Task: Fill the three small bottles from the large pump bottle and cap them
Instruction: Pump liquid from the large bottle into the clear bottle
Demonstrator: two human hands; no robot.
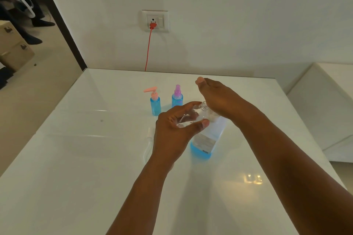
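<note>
Holding a small clear plastic bottle tilted in my left hand, I have my fingers and thumb curled round its body, its open threaded neck pointing far and right. My right hand lies flat over the top of the large clear pump bottle, fingers straight, palm pressing down; blue liquid sits low in that bottle, which stands on the glossy white bench. Two small blue-filled bottles stand capped further away to the left: one with a pink pump top, one with a purple spray top. A white cap piece lies on the bench just left of my left wrist.
</note>
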